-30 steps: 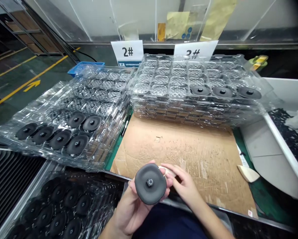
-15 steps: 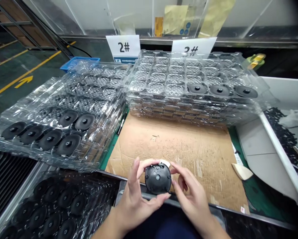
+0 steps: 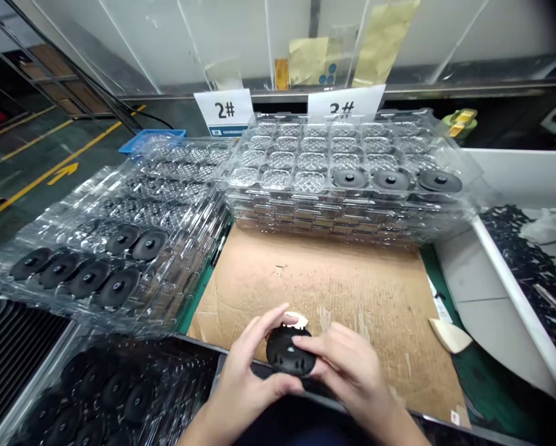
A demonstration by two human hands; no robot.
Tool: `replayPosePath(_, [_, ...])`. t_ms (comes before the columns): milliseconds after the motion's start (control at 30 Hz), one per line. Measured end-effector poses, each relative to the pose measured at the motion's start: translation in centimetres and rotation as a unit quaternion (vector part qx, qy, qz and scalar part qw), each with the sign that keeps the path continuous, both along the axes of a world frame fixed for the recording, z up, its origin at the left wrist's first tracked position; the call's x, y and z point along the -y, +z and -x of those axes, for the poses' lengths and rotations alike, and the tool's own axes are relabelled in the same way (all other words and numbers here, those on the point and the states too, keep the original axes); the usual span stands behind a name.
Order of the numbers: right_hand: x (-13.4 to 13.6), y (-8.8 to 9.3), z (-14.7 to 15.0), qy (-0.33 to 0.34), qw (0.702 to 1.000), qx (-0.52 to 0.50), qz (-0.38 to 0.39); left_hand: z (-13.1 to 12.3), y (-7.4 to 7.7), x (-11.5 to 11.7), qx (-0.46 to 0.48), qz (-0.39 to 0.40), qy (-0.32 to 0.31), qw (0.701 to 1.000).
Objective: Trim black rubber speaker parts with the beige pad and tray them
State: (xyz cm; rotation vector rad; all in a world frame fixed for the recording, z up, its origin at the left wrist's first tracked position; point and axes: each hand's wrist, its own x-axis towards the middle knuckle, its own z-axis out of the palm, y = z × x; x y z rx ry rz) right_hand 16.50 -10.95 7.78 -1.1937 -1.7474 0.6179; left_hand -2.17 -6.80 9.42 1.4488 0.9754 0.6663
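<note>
Head view. L hand and R hand together, both clamped on black round unit, at near edge of cardboard sheet, left of sheet ctr. Contact betw. unit and sheet: cannot tell. Unit tilted, exposed face up twd camera; appears oval, long axis approx. L-R across desk. White tab at unit's far rim, pointing away from person. R fingers lie across exposed face; L fingers curl over far rim.

Beyond sheet: clear blister tray stack, 3 black units in front row, R end; "3#" card behind. L of it: 2nd clear tray stack, 6 black units at front L corner; "2#" card behind. Past near desk edge, L: further tray of black units. R of sheet: cream wedge on green mat. Blue crate behind 2nd stack.
</note>
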Motion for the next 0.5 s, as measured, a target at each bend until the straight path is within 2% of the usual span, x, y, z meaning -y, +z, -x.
replayPosePath(67, [-0.6, 0.1, 0.1, -0.009, 0.999, -0.032, 0.021, 0.0, -0.1, -0.5, -0.01, 0.03, 0.009, 0.999])
replayPosePath(133, [-1.6, 0.3, 0.1, 0.01, 0.998, -0.044, 0.032, 0.4, -0.1, -1.0, -0.024, 0.042, 0.032, 0.998])
replayPosePath(233, [-4.0, -0.3, -0.5, 0.053, 0.998, -0.035, 0.005, 1.5, 0.3, -2.0, -0.064, 0.012, 0.073, 0.995])
replayPosePath(333, [-7.1, -2.5, -2.1, 0.01, 0.999, -0.031, 0.007, 2.4, 1.5, -3.6, -0.119, -0.066, 0.095, 0.986])
replayPosePath(400, [-8.9, -4.5, -3.2, -0.038, 0.999, -0.025, 0.029, 2.5, 3.0, -5.0, -0.162, -0.139, 0.076, 0.974])
replayPosePath(500, [-10.4, -7.4, -4.2, -0.067, 0.995, -0.004, 0.077, 2.2, 6.0, -7.5, -0.244, -0.288, 0.028, 0.926])
